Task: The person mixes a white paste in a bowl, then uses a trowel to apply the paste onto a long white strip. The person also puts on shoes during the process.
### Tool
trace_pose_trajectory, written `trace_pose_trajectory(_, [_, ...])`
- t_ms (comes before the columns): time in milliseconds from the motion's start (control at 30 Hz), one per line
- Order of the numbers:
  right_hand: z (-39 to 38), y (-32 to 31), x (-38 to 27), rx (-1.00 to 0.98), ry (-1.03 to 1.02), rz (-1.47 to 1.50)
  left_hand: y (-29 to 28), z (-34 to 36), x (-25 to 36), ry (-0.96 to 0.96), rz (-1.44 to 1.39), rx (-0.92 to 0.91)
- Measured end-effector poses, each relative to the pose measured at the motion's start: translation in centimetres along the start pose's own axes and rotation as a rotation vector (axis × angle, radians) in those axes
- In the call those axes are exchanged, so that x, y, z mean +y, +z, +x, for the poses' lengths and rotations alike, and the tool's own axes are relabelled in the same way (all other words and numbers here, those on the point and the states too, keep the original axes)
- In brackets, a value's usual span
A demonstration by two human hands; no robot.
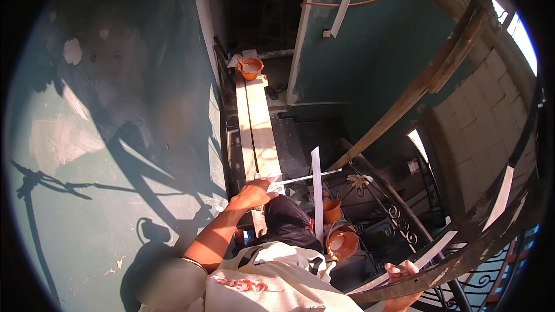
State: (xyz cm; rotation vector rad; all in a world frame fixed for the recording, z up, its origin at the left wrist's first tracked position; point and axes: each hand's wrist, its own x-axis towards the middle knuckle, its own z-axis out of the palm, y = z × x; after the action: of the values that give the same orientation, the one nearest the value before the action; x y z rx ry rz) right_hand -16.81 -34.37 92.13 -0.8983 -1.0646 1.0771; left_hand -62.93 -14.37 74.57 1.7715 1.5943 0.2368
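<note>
My left hand (254,194) is closed at the near end of the planks, beside the wall. A thin white rod (306,179) runs from its fingers to the right, crossing an upright pale strip (317,190). Whether a small white piece at the fingertips belongs to the rod, I cannot tell. At the lower right, my right hand (403,270) curls its fingers over a dark, worn wooden beam (439,274), which hides part of the palm.
Two long planks (263,124) lead away to an orange bucket (250,68). Two more orange buckets, one a handled bucket (342,242), stand right of my legs. A slanting timber (399,107) and scrolled iron railing (399,219) rise at right. The patched wall (75,133) flanks my left.
</note>
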Motion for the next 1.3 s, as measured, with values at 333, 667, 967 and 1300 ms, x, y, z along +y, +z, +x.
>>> trace_pose_trajectory(333, [2.8,-0.2,-1.2,-0.262,0.343,0.097,2.4,9.2,-3.9,0.069,-0.192,-0.333])
trace_pose_trajectory(667, [7.3,4.3,17.6,0.794,0.808,-0.367,3.3,26.2,-18.6,-0.112,-0.200,-0.561])
trace_pose_trajectory(967, [9.7,17.0,28.3,1.349,1.389,-0.316,-8.5,39.5,-25.7,-0.349,-0.253,-0.539])
trace_pose_trajectory(1300, [36.3,27.9,51.8,0.106,1.280,-0.242,-24.6,47.7,-20.5,0.255,0.275,-0.501])
